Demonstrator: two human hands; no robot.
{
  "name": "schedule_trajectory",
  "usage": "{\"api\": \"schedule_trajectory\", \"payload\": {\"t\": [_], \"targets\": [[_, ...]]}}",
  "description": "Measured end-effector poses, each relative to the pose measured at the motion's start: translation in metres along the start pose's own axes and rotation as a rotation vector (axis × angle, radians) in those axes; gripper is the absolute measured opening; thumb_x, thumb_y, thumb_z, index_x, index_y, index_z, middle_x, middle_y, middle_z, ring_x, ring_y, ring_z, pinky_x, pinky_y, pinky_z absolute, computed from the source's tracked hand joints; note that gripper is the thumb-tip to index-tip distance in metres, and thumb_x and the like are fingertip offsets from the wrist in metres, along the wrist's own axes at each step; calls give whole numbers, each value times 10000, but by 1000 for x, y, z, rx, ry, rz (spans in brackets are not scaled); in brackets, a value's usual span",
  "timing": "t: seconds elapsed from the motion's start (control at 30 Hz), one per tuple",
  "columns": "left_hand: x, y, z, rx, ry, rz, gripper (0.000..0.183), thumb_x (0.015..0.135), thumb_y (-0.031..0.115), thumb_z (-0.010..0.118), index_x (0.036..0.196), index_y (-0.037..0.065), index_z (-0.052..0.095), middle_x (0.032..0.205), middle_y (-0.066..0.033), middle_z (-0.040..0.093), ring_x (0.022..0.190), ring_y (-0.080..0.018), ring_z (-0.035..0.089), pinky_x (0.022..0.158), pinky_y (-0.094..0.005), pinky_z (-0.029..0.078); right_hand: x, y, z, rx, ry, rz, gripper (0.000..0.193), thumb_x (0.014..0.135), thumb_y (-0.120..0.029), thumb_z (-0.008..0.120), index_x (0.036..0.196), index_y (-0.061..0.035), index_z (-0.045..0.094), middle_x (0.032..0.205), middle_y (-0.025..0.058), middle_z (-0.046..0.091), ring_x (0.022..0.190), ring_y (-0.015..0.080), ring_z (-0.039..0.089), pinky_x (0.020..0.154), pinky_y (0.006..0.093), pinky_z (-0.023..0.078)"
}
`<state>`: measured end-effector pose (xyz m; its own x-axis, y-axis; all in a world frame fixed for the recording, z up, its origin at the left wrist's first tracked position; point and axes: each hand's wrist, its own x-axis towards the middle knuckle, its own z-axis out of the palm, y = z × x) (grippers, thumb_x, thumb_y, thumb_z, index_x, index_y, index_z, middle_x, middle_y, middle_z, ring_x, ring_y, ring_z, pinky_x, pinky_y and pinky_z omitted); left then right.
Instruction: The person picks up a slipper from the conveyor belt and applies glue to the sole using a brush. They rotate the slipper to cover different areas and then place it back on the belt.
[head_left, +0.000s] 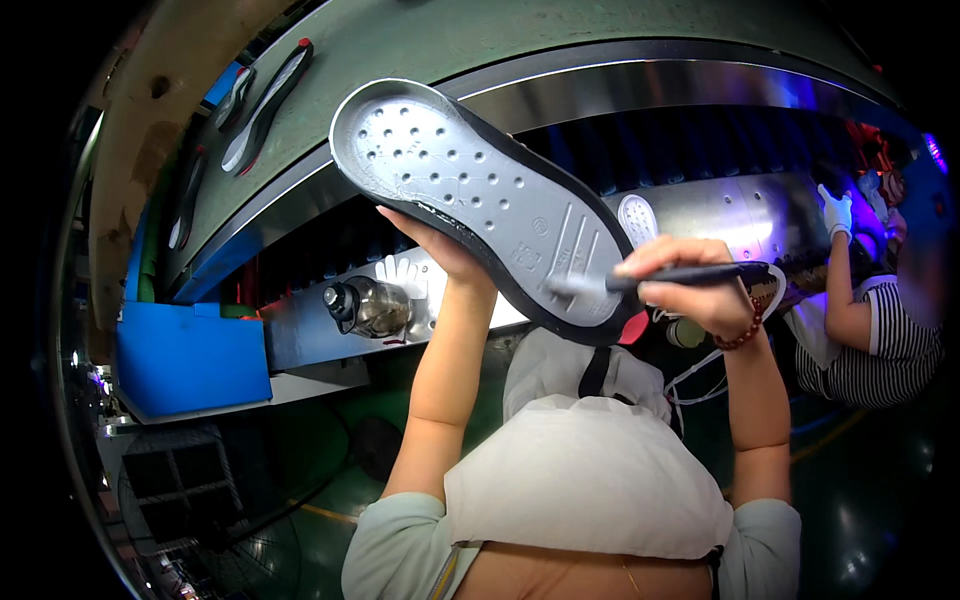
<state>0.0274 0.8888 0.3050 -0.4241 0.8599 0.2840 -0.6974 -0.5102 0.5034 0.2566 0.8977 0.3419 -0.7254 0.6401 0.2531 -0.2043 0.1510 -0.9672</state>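
Note:
A shoe sole (470,180) is held up in front of me, its grey inner face toward me. Its upper end is dotted with small dimples, its edge is black, and a red patch shows at the lower tip. My left hand (447,246) grips the sole from below at its left edge, with most fingers hidden behind it. In my right hand (695,290) is a brush (715,273) with a dark handle, fingers closed round it. The blurred bristles touch the sole's lower part. A white tube (776,292) curves beside my right wrist.
Several more soles (268,105) lie on the green conveyor belt (420,45) at the far left. Below its metal edge, a bottle (367,306) stands beside a white glove (397,271). A blue box (190,355) is at left. At right sits a co-worker in stripes (880,345).

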Motion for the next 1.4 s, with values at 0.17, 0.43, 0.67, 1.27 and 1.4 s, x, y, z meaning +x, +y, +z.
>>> {"api": "schedule_trajectory", "payload": {"t": [0.17, 0.43, 0.67, 1.27, 1.4], "targets": [[4, 6, -7, 45, 78, 26, 809, 702, 699, 205, 1244, 101, 249, 1182, -163, 381, 1053, -295, 405, 898, -393, 331, -5, 4, 4, -257, -245, -105, 199, 634, 20, 618, 830, -13, 604, 823, 107, 592, 802, 174, 554, 722, 264, 431], [-2, 11, 14, 125, 156, 59, 714, 749, 641, 254, 1208, 98, 326, 1170, -44, 401, 1039, -193, 398, 913, -310, 296, -18, 16, -3, -319, -20, 24, 206, 639, -1, 628, 843, -28, 614, 829, 87, 589, 865, 168, 503, 763, 268, 398], [12, 15, 20, -142, -62, -58, 732, 734, 646, 289, 1175, 67, 367, 1114, -66, 452, 982, -177, 448, 862, -297, 359, -17, 25, -9, 297, 55, 81, 165, 680, 42, 541, 838, 27, 585, 855, 140, 592, 901, 200, 519, 809, 300, 400], [-37, -6, 23, -294, -55, -306, 453, 756, 345, 437, 1040, -6, 474, 988, -152, 535, 856, -259, 536, 756, -363, 435, -5, 5, 27, 408, 109, 13, 168, 702, 29, 547, 869, 30, 567, 893, 129, 581, 839, 164, 550, 769, 276, 425], [-30, -3, 22, -379, -89, -302, 443, 753, 342, 436, 1024, -6, 482, 979, -148, 539, 846, -251, 538, 748, -353, 436, -3, 12, 26, 32, 89, 31, 187, 681, 38, 570, 868, 24, 570, 900, 130, 579, 844, 168, 547, 754, 274, 425]]}}
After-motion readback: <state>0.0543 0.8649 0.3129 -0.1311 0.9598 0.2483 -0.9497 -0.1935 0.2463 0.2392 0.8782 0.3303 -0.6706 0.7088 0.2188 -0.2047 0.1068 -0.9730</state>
